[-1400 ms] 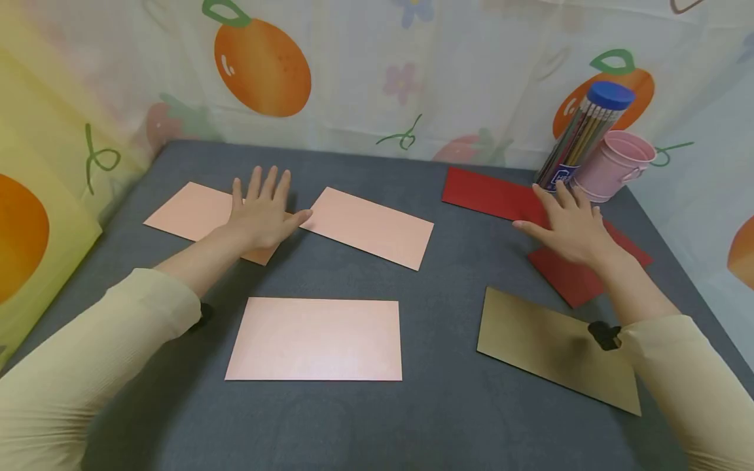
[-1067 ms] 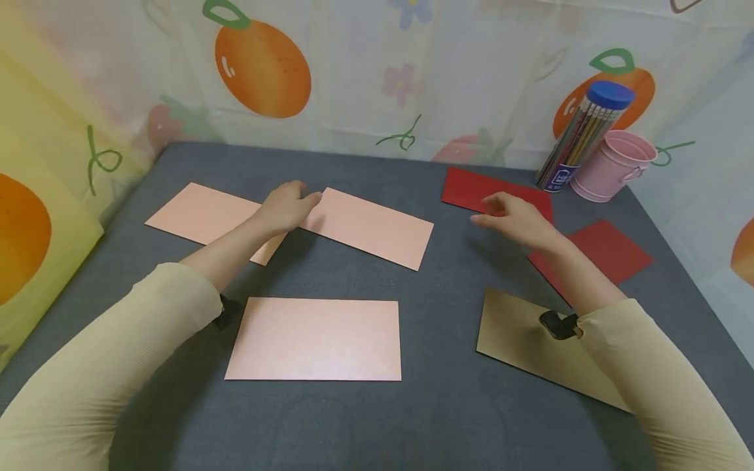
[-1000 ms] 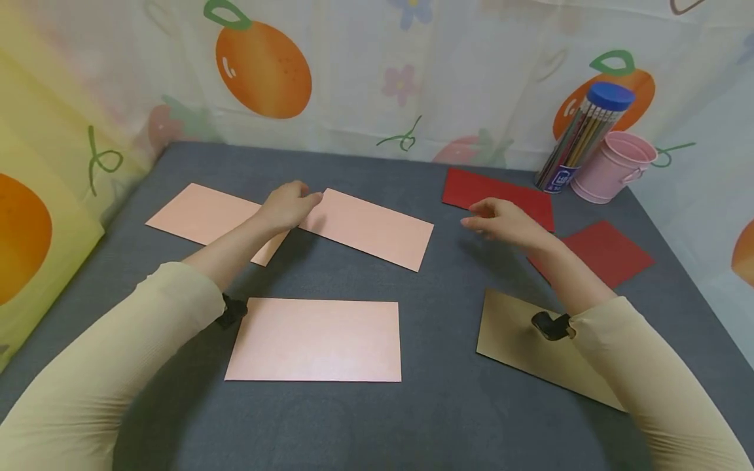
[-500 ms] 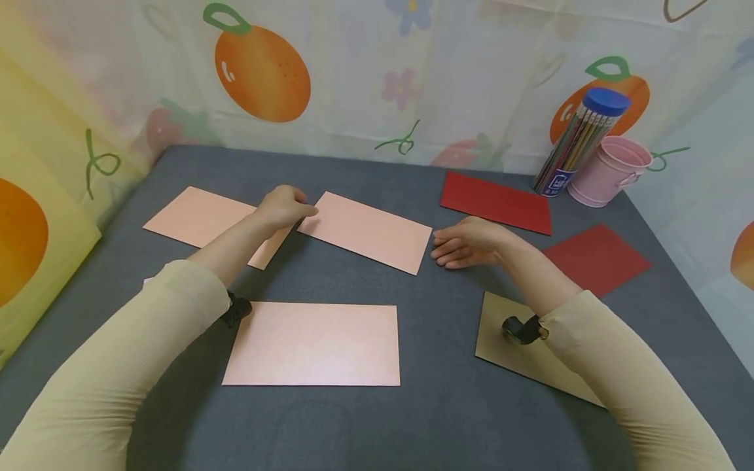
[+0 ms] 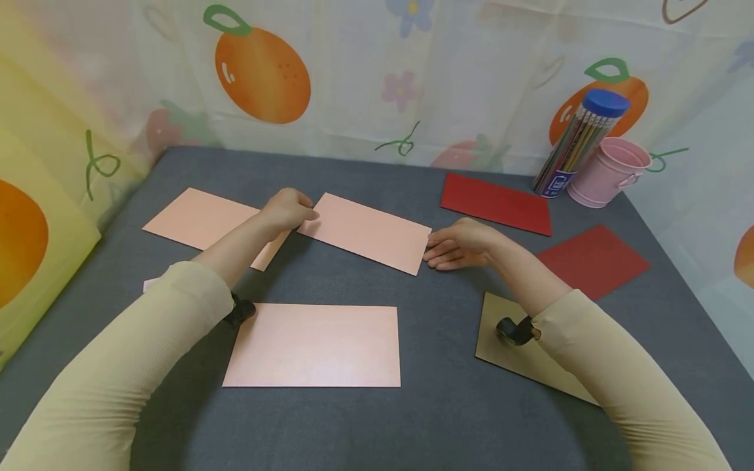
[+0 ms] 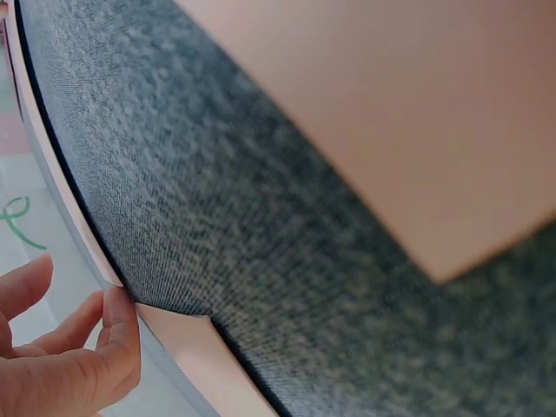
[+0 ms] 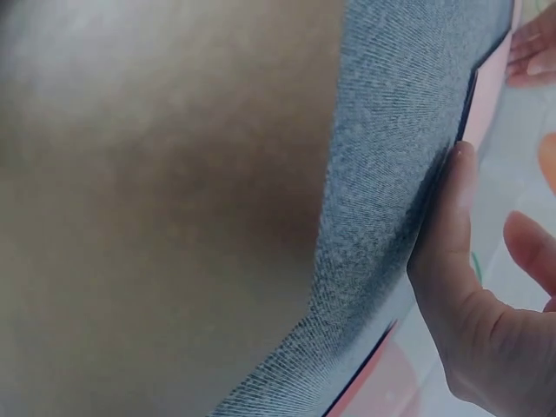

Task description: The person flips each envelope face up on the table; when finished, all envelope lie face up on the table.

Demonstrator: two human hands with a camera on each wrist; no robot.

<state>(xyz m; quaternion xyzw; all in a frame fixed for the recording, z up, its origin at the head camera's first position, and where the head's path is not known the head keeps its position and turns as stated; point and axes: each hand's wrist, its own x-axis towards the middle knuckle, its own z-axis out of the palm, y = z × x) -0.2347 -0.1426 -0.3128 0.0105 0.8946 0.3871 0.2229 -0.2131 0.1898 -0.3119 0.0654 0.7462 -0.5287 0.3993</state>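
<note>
A pale pink rectangular card [image 5: 370,232] lies flat between my two hands on the dark grey table. My left hand [image 5: 285,212] is at its left end, fingers loosely bent; in the left wrist view a digit [image 6: 122,326] meets the card's edge. At the opposite short edge is my right hand [image 5: 456,245], its digits lightly bent and a finger [image 7: 456,191] against the card's side in the right wrist view. A second pink card [image 5: 200,216] lies partly under my left forearm. A third pink card [image 5: 315,347] lies nearer to me.
Two red cards lie on the right: one at the back [image 5: 495,204], another [image 5: 597,261] partly behind my right arm. A gold card [image 5: 512,347] is under that forearm. A pencil tube with a blue lid [image 5: 580,140] and a pink bucket [image 5: 609,173] stand back right.
My right hand has come left from over the red cards to the middle pink card's right edge. My left hand has lowered from spread fingers to that card's left end.
</note>
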